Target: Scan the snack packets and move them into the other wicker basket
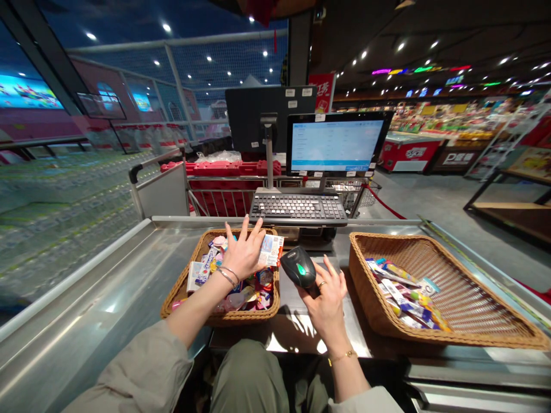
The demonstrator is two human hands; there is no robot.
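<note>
My left hand (241, 252) hovers over the left wicker basket (185, 287), which is full of small snack packets. It holds a small white packet (271, 250) between thumb and fingers, the other fingers spread upward. My right hand (328, 298) grips a black handheld barcode scanner (298, 267) with a green light, pointed toward the packet. The two sit a few centimetres apart above the steel counter.
A second wicker basket (465, 338) at the right holds several packets (404, 292). Behind stand a black keyboard (298, 207), a lit screen (333, 144) and the back of another monitor (258, 115). A red shopping cart (224, 183) is beyond the steel counter (107, 298).
</note>
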